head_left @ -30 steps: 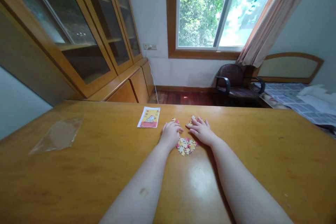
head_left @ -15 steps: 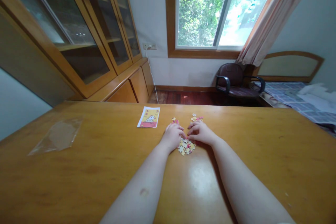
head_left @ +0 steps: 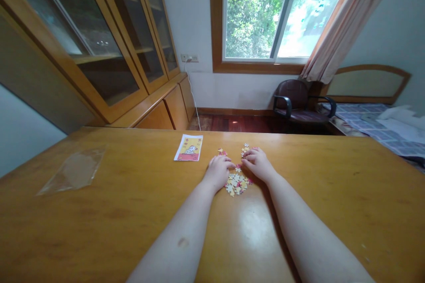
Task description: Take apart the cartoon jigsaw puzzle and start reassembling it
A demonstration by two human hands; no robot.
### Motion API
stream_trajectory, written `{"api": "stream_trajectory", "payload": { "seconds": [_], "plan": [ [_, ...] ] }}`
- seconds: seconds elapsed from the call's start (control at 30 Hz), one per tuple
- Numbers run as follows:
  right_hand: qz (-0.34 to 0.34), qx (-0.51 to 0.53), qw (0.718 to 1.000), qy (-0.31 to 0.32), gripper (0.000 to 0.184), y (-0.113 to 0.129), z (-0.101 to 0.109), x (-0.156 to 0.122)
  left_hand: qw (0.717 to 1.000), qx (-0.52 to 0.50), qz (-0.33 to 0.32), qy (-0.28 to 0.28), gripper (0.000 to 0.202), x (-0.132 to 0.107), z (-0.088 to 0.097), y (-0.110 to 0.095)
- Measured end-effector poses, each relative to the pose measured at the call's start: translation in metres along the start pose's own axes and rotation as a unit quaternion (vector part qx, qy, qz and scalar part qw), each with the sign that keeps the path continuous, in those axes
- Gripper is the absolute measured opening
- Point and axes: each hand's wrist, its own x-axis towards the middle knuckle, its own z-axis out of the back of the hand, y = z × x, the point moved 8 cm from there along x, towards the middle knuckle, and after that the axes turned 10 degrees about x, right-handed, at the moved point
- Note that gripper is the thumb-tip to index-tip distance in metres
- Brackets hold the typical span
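Note:
A pile of jigsaw puzzle pieces [head_left: 236, 185], yellow, white and pink, lies on the wooden table just in front of my hands. My left hand [head_left: 219, 170] rests at the pile's left side, fingers loosely bent and slightly apart, holding nothing I can see. Close to its fingertips is a pink and white puzzle piece [head_left: 238, 168]. My right hand [head_left: 258, 164] is at the right, palm down with its fingers apart. Its fingertips reach a small group of pieces [head_left: 245, 147], which they partly cover. Another small group of pinkish pieces [head_left: 222, 152] sits just beyond my left hand.
A picture card [head_left: 189, 148] with a white animal on yellow and pink lies left of my hands. Further left is a clear plastic bag [head_left: 75, 170]. Beyond the table's far edge stand a brown armchair [head_left: 292, 101], a bed [head_left: 368, 119] and a glass-door cabinet [head_left: 156, 75].
My right hand has moved right and slightly away, apart from my left hand. The pink and white piece between them now shows. My left hand has hardly moved.

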Motion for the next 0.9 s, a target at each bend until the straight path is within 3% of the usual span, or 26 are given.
{"api": "stream_trajectory", "payload": {
  "seconds": [0.23,0.57,0.73,0.9],
  "plan": [
    [0.004,-0.001,0.999,0.040,0.030,0.002,-0.008,-0.001,1.000,0.008,0.005,0.015,0.033,-0.001,-0.003,0.000],
    [0.021,0.026,0.998,0.055,0.008,0.011,-0.011,-0.002,0.998,0.037,0.041,0.041,0.037,-0.004,0.001,0.000],
    [0.025,0.028,0.994,0.100,0.016,0.018,-0.020,-0.006,0.993,0.049,0.107,0.003,0.037,-0.002,0.005,0.013],
    [0.012,0.046,0.993,0.105,0.009,0.017,-0.022,-0.005,0.990,0.050,0.129,-0.023,0.036,-0.002,0.008,0.018]
  ]
}}
